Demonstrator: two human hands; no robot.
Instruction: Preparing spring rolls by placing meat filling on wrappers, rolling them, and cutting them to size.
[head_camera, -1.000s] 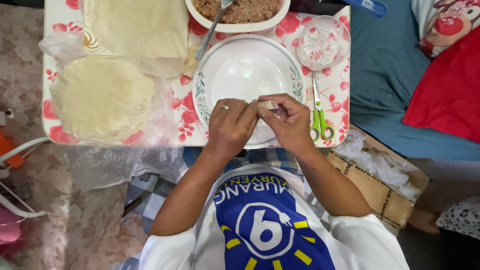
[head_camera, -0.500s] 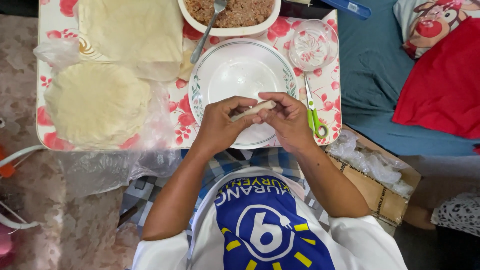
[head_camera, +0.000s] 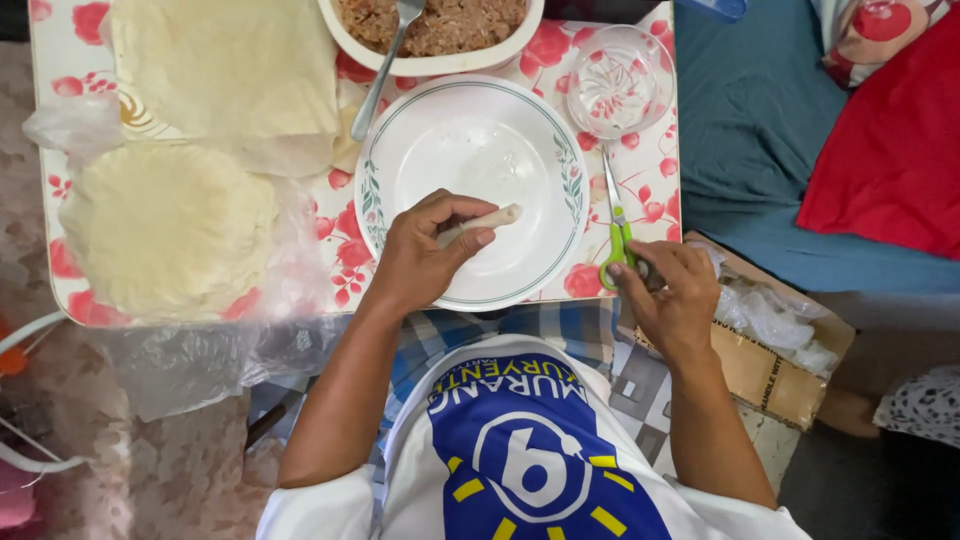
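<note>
Clearly the thing in hand is the small roll (head_camera: 482, 222) — a thin, pale wrapper rolled into a finger-thick stick — pinched between the thumb and fingertips of the left hand (head_camera: 425, 255) and held just above the white plate (head_camera: 530, 120), at about 6 o'clock on it. It looks light and soft, likely damp enough to tear or unroll if squeezed hard; the safest hold seems to be along its middle with flat fingertips, where the hand has it now, leaving the 3 o'clock end free.

The right hand (head_camera: 672, 300) is off the table edge at 3 o'clock from the roll, its fingers closing around the green handles of the scissors (head_camera: 616, 235), whose blades point toward 12 o'clock — stiff, hard and easy to grip by the loops.

Further out on the flowered table (head_camera: 655, 190): a clear glass bowl (head_camera: 617, 82) at 1 o'clock from the plate, a white dish of brown minced filling (head_camera: 440, 40) at 12 o'clock with a spoon (head_camera: 385, 60) leaning out of it, and at 9 to 10 o'clock two stacks of round wrappers (head_camera: 165, 225), floppy sheets lying on crinkled clear plastic. A cardboard box (head_camera: 760, 350) stuffed with plastic sits beside the right forearm.
</note>
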